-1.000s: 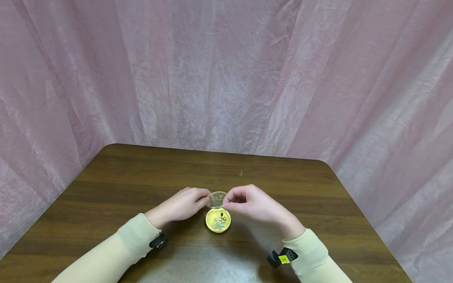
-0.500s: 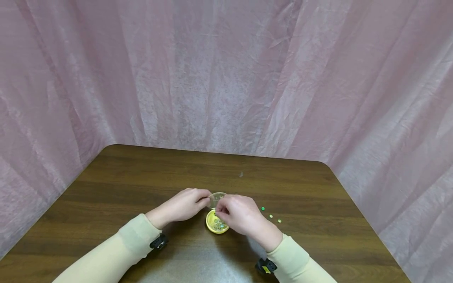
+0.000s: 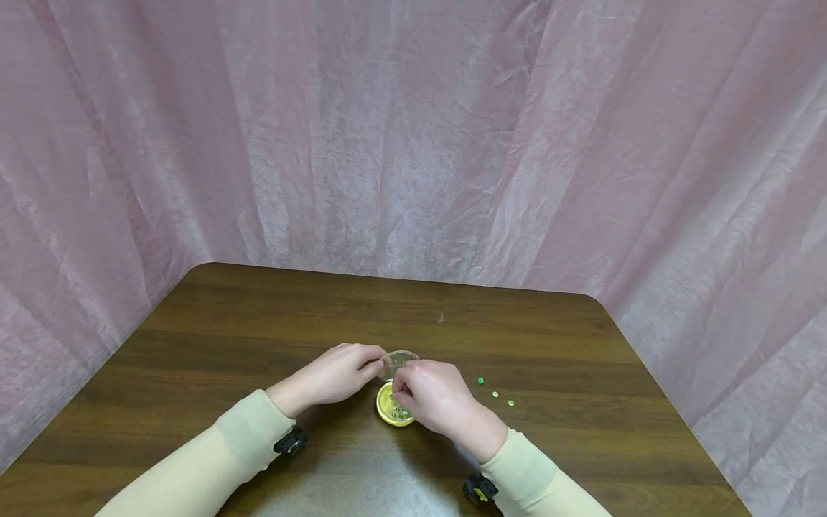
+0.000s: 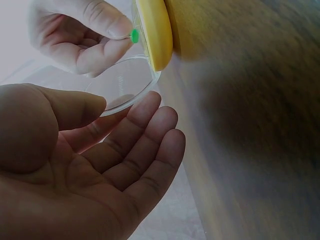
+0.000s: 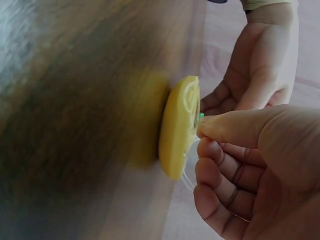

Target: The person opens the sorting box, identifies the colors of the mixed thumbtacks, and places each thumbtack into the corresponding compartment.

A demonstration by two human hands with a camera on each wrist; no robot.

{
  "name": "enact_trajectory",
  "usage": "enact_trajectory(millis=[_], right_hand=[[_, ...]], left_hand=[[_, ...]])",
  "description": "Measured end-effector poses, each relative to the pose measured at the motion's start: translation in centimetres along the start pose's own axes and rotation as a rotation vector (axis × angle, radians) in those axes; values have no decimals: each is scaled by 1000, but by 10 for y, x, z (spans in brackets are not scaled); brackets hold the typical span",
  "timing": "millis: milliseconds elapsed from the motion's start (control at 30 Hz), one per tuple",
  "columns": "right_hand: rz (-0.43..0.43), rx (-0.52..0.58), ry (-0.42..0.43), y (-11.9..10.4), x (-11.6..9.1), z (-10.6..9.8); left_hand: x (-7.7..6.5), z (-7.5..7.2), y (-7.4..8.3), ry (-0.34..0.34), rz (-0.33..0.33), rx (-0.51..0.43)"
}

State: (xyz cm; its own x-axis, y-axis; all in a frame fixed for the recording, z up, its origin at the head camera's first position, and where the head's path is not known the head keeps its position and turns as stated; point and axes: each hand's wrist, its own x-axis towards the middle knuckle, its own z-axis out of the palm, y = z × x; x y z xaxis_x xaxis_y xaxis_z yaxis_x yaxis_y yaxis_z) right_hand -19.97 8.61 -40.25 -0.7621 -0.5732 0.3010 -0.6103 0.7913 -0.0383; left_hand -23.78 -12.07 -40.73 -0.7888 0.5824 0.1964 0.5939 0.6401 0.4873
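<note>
My left hand [image 3: 336, 375] pinches the rim of a clear round lid [image 4: 122, 82] between thumb and forefinger; its other fingers are loosely bent below. The lid stands raised at the far side of a small round yellow case [image 3: 386, 413], which sits open on the table. Several small pieces lie inside the case, partly covered by my right hand [image 3: 434, 395]. That hand is over the case, thumb and forefinger pinching a small green disc [image 4: 134, 36] close to its opening. The green disc [image 5: 201, 115] also peeks past the thumb tip in the right wrist view.
A green disc [image 3: 481, 380] and two pale yellow-green discs, the nearer one [image 3: 511, 403] farthest right, lie in a slanting row on the brown wooden table [image 3: 258, 316]. Pink curtains [image 3: 400, 143] hang behind the table.
My right hand has moved left and nearer, from beside the lid to over the case, uncovering the loose discs on the table. My left hand keeps its place on the lid.
</note>
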Motion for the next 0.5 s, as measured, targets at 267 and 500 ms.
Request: enact_trajectory(millis=[267, 500], right_hand=[[9, 10, -10, 2, 0, -1], [48, 69, -38, 14, -1, -16]], left_hand=[[0, 1, -1, -3, -6, -1], [0, 0, 0, -19, -7, -15]])
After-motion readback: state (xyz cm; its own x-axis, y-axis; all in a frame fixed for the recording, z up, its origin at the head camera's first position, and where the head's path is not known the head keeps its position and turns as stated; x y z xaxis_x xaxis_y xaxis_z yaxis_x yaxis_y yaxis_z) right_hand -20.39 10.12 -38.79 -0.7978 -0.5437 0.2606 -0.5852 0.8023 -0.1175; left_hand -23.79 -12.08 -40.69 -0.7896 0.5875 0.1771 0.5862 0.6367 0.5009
